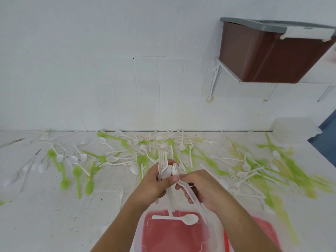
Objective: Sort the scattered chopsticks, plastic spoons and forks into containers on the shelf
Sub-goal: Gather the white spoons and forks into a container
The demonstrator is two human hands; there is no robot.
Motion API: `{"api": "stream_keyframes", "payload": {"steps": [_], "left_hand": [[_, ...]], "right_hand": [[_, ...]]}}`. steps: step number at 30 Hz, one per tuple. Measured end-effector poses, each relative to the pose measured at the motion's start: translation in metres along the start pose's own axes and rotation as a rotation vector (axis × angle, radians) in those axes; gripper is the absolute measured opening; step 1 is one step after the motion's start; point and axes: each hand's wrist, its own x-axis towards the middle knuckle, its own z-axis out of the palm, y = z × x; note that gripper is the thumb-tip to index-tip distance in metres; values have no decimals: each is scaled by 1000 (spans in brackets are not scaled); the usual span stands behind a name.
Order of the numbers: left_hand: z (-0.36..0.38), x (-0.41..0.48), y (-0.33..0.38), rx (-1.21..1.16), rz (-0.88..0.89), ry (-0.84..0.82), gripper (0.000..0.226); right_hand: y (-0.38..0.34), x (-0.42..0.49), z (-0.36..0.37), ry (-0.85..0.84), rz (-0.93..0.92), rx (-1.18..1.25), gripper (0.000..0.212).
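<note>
Two grips | left hand (156,183): white forks (162,160) | right hand (203,190): white cutlery (184,185)

No text, label, brand or number can be read; the nearest thing is a small dark mark on the white clasp (307,32) of the brown bin (263,57) on the shelf (321,73), too blurred to make out.

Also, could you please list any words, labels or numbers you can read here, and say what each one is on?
No text can be read.
White clip on the brown bin: a small dark mark, too blurred to read.
White cutlery held in the left hand and right hand, and the red lid: no print shows.
</note>
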Motion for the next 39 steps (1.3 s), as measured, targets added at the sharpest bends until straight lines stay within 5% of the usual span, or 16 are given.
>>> {"api": "stream_keyframes", "payload": {"steps": [9,14,19,25,30,34,39], "left_hand": [[-3,9,-6,-68,2,8,38],[-8,8,-3,-51,39,-48,35],[-10,7,-3,2,76,-17,32],[-9,6,-1,58,82,-23,32],[-15,9,4,39,119,26,27],[-18,11,7,35,108,81,32],[-15,12,-2,-219,7,90,40]], "right_hand": [[-3,-1,3,-77,60,70,29],[-1,-3,2,-253,104,289,12],[-1,-7,1,-359,163,242,29],[4,-6,3,-289,122,186,33],[12,-6,1,-394,117,254,49],[22,-2,-1,-432,49,371,39],[24,6,3,-297,-79,395,37]]}}
